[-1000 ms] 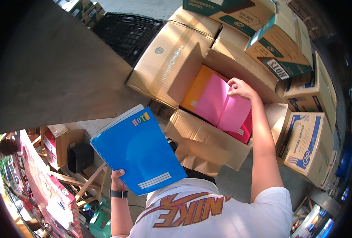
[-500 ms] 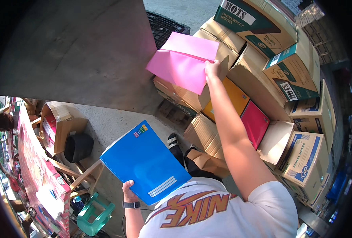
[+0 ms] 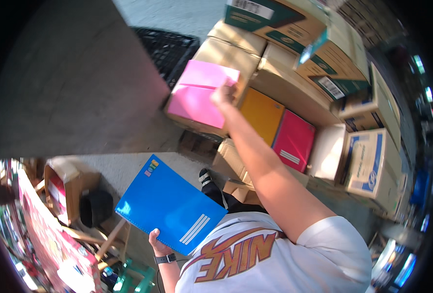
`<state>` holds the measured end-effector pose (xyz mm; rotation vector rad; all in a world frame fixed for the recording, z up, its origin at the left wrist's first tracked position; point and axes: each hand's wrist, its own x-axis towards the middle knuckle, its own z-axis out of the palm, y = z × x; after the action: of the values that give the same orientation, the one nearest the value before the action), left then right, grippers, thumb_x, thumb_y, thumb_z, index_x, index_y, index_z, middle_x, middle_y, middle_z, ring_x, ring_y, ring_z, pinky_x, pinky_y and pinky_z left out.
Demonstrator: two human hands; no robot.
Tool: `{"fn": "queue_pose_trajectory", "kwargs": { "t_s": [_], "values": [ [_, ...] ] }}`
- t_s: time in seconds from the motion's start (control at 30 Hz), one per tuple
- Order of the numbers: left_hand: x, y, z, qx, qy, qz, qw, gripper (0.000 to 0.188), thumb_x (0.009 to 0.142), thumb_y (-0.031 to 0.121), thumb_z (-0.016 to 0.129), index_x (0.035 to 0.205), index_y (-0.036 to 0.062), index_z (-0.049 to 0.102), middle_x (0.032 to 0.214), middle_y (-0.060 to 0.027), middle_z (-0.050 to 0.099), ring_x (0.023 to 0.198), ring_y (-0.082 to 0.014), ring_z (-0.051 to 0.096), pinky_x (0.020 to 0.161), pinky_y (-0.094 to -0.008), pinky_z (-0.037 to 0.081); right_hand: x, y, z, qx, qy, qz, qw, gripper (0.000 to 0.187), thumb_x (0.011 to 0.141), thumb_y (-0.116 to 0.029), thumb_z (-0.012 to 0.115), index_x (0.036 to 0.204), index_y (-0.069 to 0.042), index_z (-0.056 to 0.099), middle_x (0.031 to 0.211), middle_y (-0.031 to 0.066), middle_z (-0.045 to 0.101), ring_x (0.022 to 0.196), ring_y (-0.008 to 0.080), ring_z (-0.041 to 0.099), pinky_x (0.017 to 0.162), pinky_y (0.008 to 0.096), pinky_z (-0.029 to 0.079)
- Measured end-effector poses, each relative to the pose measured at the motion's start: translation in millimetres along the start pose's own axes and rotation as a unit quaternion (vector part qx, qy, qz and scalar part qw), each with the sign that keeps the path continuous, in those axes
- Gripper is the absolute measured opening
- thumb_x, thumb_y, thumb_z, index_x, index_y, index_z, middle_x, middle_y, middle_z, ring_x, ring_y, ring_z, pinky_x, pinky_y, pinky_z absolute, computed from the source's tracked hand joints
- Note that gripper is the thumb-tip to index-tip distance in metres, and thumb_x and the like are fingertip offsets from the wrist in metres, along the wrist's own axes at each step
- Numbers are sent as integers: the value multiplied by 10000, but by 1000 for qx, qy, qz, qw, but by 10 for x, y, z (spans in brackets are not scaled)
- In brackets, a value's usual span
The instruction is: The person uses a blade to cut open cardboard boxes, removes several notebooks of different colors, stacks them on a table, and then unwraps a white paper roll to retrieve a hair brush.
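The pink sheet [image 3: 189, 105] is over the closed box [image 3: 228, 53], near its left edge; the right hand [image 3: 224, 93] touches it, grip too blurred to tell. Poorly supported, it could slide off. Nearer, the left hand [image 3: 160, 246] holds the blue notebook [image 3: 170, 205] by one edge, risking tipping.

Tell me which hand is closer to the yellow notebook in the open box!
Right. The right hand, at the edge of the pink sheet, is just left of the yellow notebook. The left hand, gripping the blue spiral notebook, is much farther away.
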<state>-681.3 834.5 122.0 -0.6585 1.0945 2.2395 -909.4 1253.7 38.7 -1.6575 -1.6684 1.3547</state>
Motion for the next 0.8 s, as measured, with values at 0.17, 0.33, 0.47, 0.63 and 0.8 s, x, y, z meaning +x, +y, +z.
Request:
{"fn": "queue_pose_trajectory", "kwargs": {
  "t_s": [0.17,0.33,0.47,0.63,0.8],
  "values": [
    [52,52,430,34,-25,-14,999,657,616,249,618,1187,-7,420,1084,-150,538,947,-302,543,798,-405,473,-502,-150,-1310,10,-34,-517,855,393,680,4,558,1068,-17,500,1079,174,504,1075,322,448,947,395,348],
    [420,-4,658,105,-145,-68,982,685,628,316,637,1194,6,409,1103,-156,526,960,-313,531,796,-413,466,622,1518,-2655,-134,164,-158,965,427,648,-67,609,1053,7,493,990,190,527,952,339,502,817,409,419],
    [720,-336,1207,103,-222,-133,961,607,611,291,648,1100,-27,481,996,-152,582,867,-291,570,741,-374,490,1169,2566,-3557,-179,178,104,962,471,692,-179,634,1072,67,503,1069,250,548,1010,357,526,874,401,393],
    [1068,-956,1673,64,-295,-255,919,627,607,275,656,1127,-20,465,1012,-146,576,884,-280,567,760,-381,482,1599,3259,-3771,83,-40,173,981,484,787,-243,610,1149,52,483,1097,213,556,996,286,558,819,364,451],
    [1163,-1305,2089,209,-205,-193,936,630,612,281,658,1131,-20,465,1028,-135,573,908,-273,563,782,-376,470,1623,2968,-3765,311,-132,257,905,481,747,-230,661,1113,47,516,1070,175,579,976,255,564,839,333,445]
  ]
}}
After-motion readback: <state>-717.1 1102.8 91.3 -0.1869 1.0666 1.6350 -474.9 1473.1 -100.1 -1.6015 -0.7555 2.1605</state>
